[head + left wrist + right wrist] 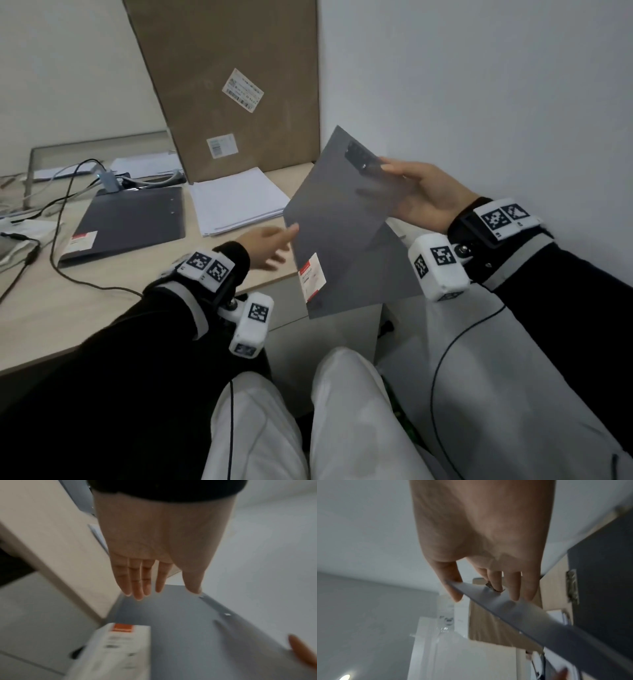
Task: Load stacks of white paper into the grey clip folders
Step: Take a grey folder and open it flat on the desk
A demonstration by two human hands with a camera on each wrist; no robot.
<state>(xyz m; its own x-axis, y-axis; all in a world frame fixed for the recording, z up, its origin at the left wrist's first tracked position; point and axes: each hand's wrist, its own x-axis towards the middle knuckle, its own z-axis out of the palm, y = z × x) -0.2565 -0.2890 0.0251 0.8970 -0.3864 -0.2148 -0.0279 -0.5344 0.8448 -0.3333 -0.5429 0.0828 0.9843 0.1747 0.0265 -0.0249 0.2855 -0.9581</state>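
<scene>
My right hand [406,183] holds a grey clip folder [342,222] tilted in the air off the desk's right end. Its thumb lies on the face near the black clip [363,159] and its fingers are behind. The right wrist view shows this pinch on the folder [539,626] seen edge-on. My left hand [279,241] reaches to the folder's left edge with straight fingers [137,585] and grips nothing. A red and white label [312,275] is on the folder's lower corner. A stack of white paper [236,202] lies on the desk. More grey folders [130,222] are stacked to its left.
A large cardboard box [233,85] leans against the wall behind the paper. Black cables [61,219] and a small adapter [109,181] run across the desk's left part. The white wall [479,85] stands close on the right. My legs are below the desk edge [102,335].
</scene>
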